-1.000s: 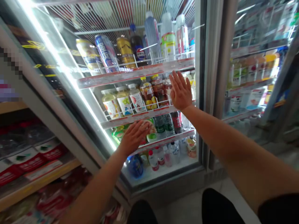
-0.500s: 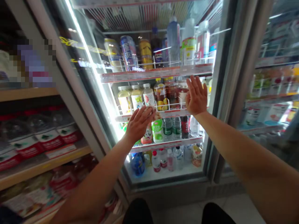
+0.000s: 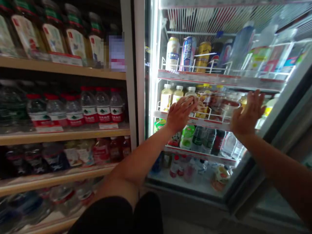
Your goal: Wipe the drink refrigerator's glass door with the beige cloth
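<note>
view from wearer's head | forward, down | near fridge [image 3: 200,185] at right, shelves [image 3: 73,136] at left

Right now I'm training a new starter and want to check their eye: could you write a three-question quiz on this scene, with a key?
1. What does the left hand hold? A: a can; B: a cloth; C: a bottle.
2. True or false: the right hand grips a bottle.
3. Which can stands just right of the blue can?

Key: 1 B; 2 false, its fingers are extended; 3 the gold can.
</note>
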`<state>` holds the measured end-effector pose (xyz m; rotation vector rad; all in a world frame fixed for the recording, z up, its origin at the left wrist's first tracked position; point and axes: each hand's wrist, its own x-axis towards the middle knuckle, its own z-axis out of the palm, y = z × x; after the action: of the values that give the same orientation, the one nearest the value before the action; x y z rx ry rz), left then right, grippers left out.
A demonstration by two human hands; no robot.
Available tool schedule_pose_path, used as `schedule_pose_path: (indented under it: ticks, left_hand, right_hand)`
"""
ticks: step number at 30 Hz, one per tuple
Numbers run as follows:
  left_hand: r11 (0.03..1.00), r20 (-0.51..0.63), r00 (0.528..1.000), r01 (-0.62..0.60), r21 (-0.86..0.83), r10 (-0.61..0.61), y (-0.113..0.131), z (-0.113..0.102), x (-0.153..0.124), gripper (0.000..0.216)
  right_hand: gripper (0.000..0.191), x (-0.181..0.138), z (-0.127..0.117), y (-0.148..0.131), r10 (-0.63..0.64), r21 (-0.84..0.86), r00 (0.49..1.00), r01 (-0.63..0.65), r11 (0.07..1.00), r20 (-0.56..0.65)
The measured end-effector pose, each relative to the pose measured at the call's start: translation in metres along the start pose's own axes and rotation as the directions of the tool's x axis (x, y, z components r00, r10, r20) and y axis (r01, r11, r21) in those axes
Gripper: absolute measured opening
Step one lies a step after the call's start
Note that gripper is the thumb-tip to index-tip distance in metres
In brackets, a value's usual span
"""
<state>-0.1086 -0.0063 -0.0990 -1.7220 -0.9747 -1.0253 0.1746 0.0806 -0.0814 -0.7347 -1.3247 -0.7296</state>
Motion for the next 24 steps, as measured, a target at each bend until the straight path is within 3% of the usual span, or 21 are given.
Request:
schedule_pose_path:
  ticks: [2, 4, 6, 9, 12, 14, 15, 18, 21, 24]
  left_hand:
    - [0.996, -0.03, 0.996, 0.087, -0.029, -0.088, 0.006, 0.002, 0.003, 0.056]
    - [0.988, -0.056, 0.99, 0.121, -0.095, -0.126, 0.015, 0.007, 0.005, 0.059]
    - [0.974, -0.078, 0.987, 0.126, -0.188, -0.143, 0.022, 0.01, 0.004, 0.065]
    - [0.946, -0.081, 0.985, 0.119, -0.301, -0.15, 0.02, 0.005, -0.005, 0.075]
    - [0.963, -0.048, 0.999, -0.016, -0.269, 0.003, -0.001, -0.012, -0.024, 0.082]
    - [0.975, -0.029, 0.99, -0.142, -0.171, 0.14, -0.021, -0.024, -0.036, 0.081]
    - [0.982, -0.031, 0.988, -0.154, -0.111, 0.151, -0.031, -0.029, -0.04, 0.077]
    - [0.997, -0.043, 0.998, -0.037, 0.062, 0.04, -0.055, -0.031, -0.047, 0.065]
    - [0.984, -0.056, 0.998, 0.038, 0.177, -0.028, -0.063, -0.023, -0.046, 0.061]
    - [0.979, -0.067, 0.997, 0.045, 0.199, -0.032, -0.062, -0.016, -0.046, 0.063]
  right_hand:
    - [0.073, -0.006, -0.007, -0.026, -0.119, 0.031, 0.991, 0.117, 0.993, 0.064]
    - [0.077, -0.014, -0.014, -0.057, -0.383, 0.181, 0.885, 0.344, 0.921, 0.265]
    - [0.084, -0.022, -0.017, -0.086, -0.57, 0.314, 0.758, 0.484, 0.817, 0.317]
    - [0.09, -0.029, -0.012, -0.114, -0.636, 0.389, 0.673, 0.507, 0.769, 0.378]
    - [0.074, -0.033, -0.003, -0.122, -0.618, 0.354, 0.674, 0.507, 0.786, 0.405]
    - [0.055, -0.038, 0.001, -0.122, -0.627, 0.319, 0.682, 0.539, 0.779, 0.378]
    - [0.045, -0.041, 0.002, -0.121, -0.639, 0.31, 0.681, 0.56, 0.769, 0.356]
    - [0.024, -0.042, 0.005, -0.12, -0.719, 0.323, 0.63, 0.642, 0.695, 0.293]
    - [0.017, -0.028, 0.008, -0.121, -0.775, 0.325, 0.576, 0.703, 0.632, 0.261]
    - [0.019, -0.013, 0.009, -0.121, -0.702, 0.269, 0.65, 0.649, 0.712, 0.292]
